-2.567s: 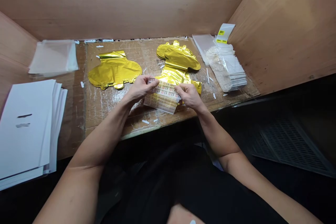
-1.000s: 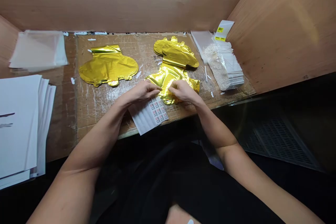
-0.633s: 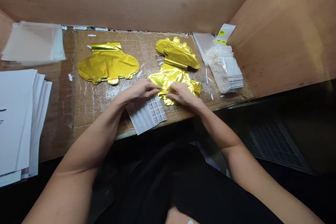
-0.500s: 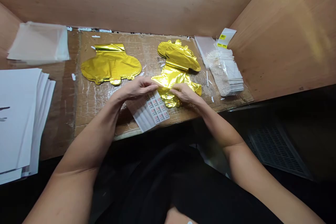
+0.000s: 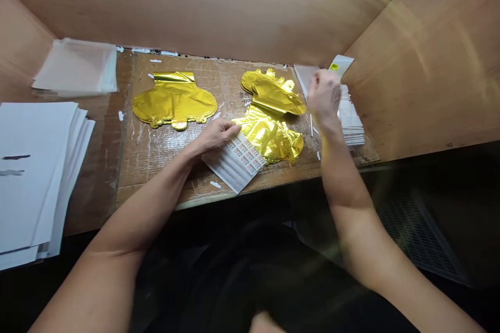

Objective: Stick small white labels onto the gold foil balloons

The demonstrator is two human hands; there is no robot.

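My left hand (image 5: 219, 134) is closed with thumb and fingers on a sheet of small CE-marked stickers (image 5: 247, 158). Its fingertips also meet the edge of a gold foil balloon (image 5: 269, 132), which lies flat and crumpled on the cardboard. My right hand (image 5: 324, 94) is over the white stack (image 5: 350, 119) at the right, its fingers curled and smeared by motion. Whether it holds anything cannot be made out. More gold foil balloons (image 5: 277, 94) lie just behind the crumpled one.
A flat pile of gold foil balloons (image 5: 174, 101) lies left of centre on the cardboard (image 5: 148, 166). Clear bags (image 5: 78, 67) and white sheets (image 5: 35, 177) are at the left. A card with a yellow label (image 5: 344, 64) leans back right. Wooden walls (image 5: 195, 5) enclose the work surface.
My right hand has left the gold foil balloon and moved right and away to the white stack. My left hand keeps the sticker sheet, which has turned a little. The view has shifted slightly.
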